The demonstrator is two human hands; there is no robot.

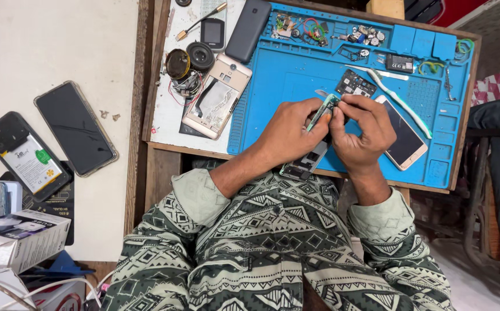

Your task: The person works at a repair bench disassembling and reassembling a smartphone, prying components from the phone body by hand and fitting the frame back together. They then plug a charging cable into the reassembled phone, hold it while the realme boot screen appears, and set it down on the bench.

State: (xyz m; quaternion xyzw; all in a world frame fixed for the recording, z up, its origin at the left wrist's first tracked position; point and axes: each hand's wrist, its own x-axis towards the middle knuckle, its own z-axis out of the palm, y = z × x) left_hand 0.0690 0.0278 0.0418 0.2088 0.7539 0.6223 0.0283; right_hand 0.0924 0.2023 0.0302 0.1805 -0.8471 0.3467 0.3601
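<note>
The opened phone (313,138) is held edge-up between both hands, just above the near edge of the blue repair mat (284,75). The left hand (287,135) curls around its body, thumb and fingers pinching the frame; the right hand (360,131) pinches the top end, fingertips pressed close at the greenish inner part. Whether a small tool sits between those fingers cannot be told.

Doing this well probably means a steady left grip with small, light moves from the right fingertips.

Close by on the right lie a gold phone (402,135) and a white strip tool (399,101); a circuit board (355,84) sits just beyond. The mat's middle is bare, leaving room forward. Left, a disassembled phone (215,98) lies well apart.
</note>
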